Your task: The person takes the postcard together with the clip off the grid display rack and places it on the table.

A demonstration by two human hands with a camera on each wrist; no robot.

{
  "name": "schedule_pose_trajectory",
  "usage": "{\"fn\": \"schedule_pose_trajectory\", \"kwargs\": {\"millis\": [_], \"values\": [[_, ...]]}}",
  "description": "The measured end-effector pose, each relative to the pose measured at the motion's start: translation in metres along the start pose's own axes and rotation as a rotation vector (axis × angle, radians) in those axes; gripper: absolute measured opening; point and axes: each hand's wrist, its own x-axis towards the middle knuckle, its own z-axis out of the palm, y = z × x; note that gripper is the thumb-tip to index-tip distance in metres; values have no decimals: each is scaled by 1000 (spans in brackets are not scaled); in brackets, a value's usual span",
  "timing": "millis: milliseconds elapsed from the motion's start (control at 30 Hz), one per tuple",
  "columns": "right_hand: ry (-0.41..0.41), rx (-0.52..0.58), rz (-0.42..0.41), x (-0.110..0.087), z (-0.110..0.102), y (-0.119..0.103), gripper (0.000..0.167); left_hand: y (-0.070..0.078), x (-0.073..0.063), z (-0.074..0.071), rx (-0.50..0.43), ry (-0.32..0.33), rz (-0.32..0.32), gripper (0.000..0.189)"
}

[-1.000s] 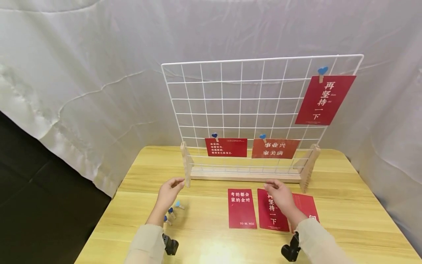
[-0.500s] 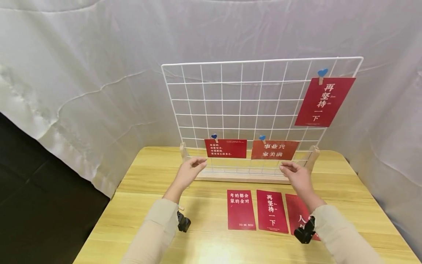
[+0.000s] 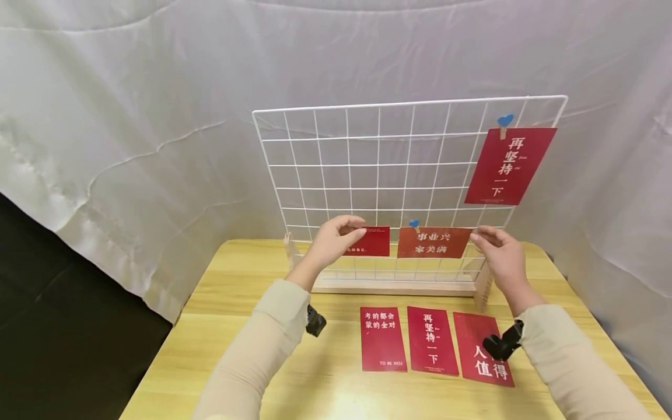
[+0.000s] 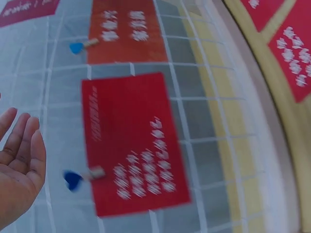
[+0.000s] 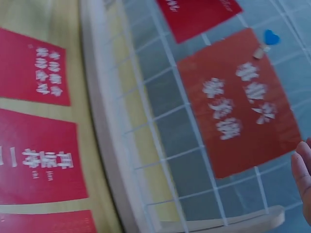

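Observation:
In the head view my left hand point(image 3: 336, 240) hovers before the left part of a red card point(image 3: 377, 241), covering some of it and its clip. The left wrist view shows that card whole, with a dark blue heart clip point(image 4: 74, 180) on its edge; the loosely bent fingers stay apart from both. By the right edge of an orange-red card point(image 3: 433, 242) is my right hand point(image 3: 501, 254), fingers loosely bent; whether they touch it I cannot tell. A light blue heart clip point(image 3: 414, 224) pins that card to the white wire grid point(image 3: 379, 106). Neither hand holds anything.
A tall red card point(image 3: 510, 166) hangs under a blue heart clip point(image 3: 505, 121) at the grid's upper right. The grid stands on a wooden base point(image 3: 394, 286). Three red cards lie on the table point(image 3: 199, 350): left point(image 3: 383, 344), middle point(image 3: 433, 347) and right point(image 3: 472, 332).
Both hands have risen from low over the table to the grid's lower row of cards. The right hand has also moved right, the left hand right. The clipped cards stay in place.

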Motion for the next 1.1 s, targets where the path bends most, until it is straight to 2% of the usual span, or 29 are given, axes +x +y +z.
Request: {"fn": "schedule_pose_trajectory", "kwargs": {"millis": [67,100,167,233,300,467,633,733,867,933,1100], "values": [[19,181,-46,19,-6,26,36,10,8,3,18,-7,14,28],[22,201,-40,14,-8,9,36,15,12,5,27,-12,20,29],[42,222,-53,20,-13,13,36,26,20,8,39,-23,35,31],[61,275,-78,19,-16,3,31,37,28,12,49,-39,57,33],[90,183,-50,7,-18,-30,29,48,35,15,60,-53,79,34],[150,143,-51,4,-26,-66,20,74,53,20,61,-48,110,33],[196,129,-48,12,-34,-79,24,94,67,26,46,-32,145,34],[251,124,-35,16,-36,-84,22,106,75,32,47,-39,174,36],[334,90,-7,23,-38,-86,21,124,86,41,100,-48,216,38],[358,29,15,26,-39,-87,25,133,91,46,125,-56,231,39],[393,-6,65,30,-45,-96,39,155,103,56,169,-73,210,44]]}}
